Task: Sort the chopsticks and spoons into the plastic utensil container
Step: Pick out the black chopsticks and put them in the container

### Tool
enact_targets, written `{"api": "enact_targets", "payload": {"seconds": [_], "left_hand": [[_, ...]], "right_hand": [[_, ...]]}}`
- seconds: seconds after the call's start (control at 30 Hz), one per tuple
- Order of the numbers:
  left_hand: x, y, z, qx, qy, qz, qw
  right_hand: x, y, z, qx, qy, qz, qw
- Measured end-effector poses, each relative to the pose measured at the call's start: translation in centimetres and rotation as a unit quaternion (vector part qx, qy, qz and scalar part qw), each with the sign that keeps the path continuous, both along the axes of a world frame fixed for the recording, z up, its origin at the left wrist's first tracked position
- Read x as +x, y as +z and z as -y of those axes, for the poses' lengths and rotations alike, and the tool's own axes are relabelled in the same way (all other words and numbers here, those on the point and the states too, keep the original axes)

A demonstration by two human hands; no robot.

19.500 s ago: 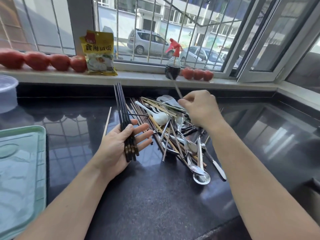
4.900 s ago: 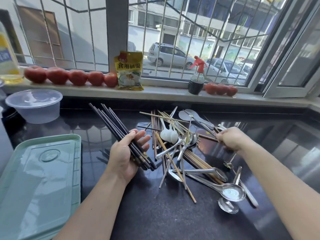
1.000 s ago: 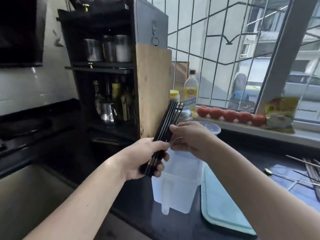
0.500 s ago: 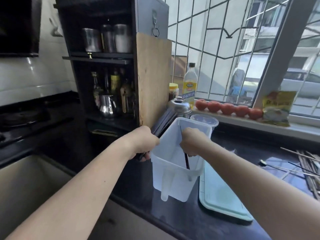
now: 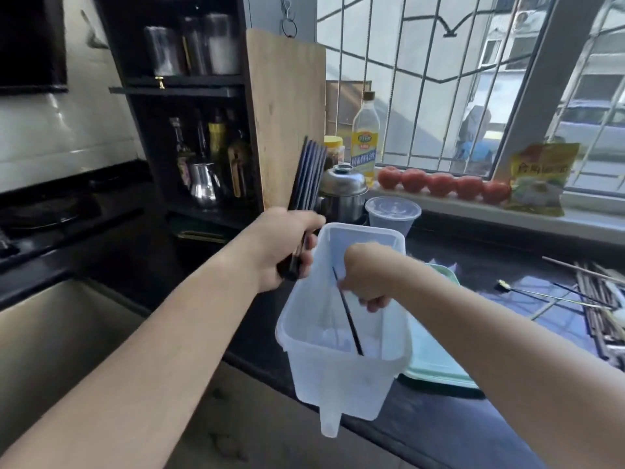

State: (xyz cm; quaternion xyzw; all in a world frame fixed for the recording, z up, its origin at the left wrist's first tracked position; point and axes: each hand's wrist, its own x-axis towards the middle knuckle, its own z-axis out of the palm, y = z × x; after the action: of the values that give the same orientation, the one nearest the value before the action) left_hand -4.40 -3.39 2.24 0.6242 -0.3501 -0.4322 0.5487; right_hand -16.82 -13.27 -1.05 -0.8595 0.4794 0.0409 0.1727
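A translucent plastic utensil container stands at the counter's front edge. My left hand grips a bundle of black chopsticks upright, just left of the container's rim. My right hand reaches down inside the container and pinches a single black chopstick, whose tip rests near the container's bottom. More chopsticks and spoons lie in a pile on the counter at the far right.
A green tray lies right of the container. Behind it stand a lidded clear tub, a steel pot, an oil bottle and a wooden board. Tomatoes line the sill. A sink is at left.
I turned from the utensil pile to the container. My right hand took one chopstick from the bundle and lowered it into the container; the left hand raised the bundle upright.
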Motion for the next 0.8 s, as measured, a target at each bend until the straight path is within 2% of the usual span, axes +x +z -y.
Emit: {"api": "enact_targets", "payload": {"seconds": [0.07,0.1,0.17,0.2,0.23,0.3,0.4,0.47,0.6,0.7,0.8], "left_hand": [[-0.9,0.1,2.0,-0.016,0.010,-0.098,0.995],[-1.2,-0.2,2.8,-0.018,0.018,-0.111,0.994],[-1.8,-0.9,3.7,-0.018,0.021,-0.113,0.993],[-1.9,-1.4,3.7,-0.021,0.019,-0.107,0.994],[-1.8,-1.7,3.6,-0.028,0.016,-0.094,0.995],[-2.6,-2.4,4.0,-0.038,-0.008,-0.058,0.998],[-2.6,-2.2,3.7,-0.054,-0.043,-0.009,0.998],[-2.5,-2.0,3.5,-0.057,-0.066,-0.005,0.996],[-2.2,-2.1,3.1,-0.063,-0.068,-0.032,0.995],[-2.5,-2.3,3.4,-0.071,0.001,-0.023,0.997],[-2.7,-2.6,3.8,-0.095,0.086,-0.014,0.992]], "right_hand": [[-0.8,1.8,2.3,-0.004,-0.072,0.157,0.985],[-1.2,2.5,3.2,0.027,-0.123,0.270,0.954],[-1.2,2.6,3.3,0.165,-0.206,0.491,0.830],[-0.7,2.1,2.7,0.225,-0.212,0.536,0.785],[-0.1,1.4,2.0,0.259,-0.201,0.539,0.776],[0.0,-0.7,1.8,0.262,-0.168,0.541,0.781],[-0.3,-0.1,1.9,0.214,-0.106,0.564,0.791],[-0.7,0.1,2.1,0.214,-0.081,0.557,0.799],[-0.2,-0.3,1.8,0.205,-0.066,0.587,0.781],[0.2,0.0,1.8,0.127,-0.115,0.605,0.777],[0.0,-0.3,2.1,0.002,-0.176,0.572,0.801]]}}
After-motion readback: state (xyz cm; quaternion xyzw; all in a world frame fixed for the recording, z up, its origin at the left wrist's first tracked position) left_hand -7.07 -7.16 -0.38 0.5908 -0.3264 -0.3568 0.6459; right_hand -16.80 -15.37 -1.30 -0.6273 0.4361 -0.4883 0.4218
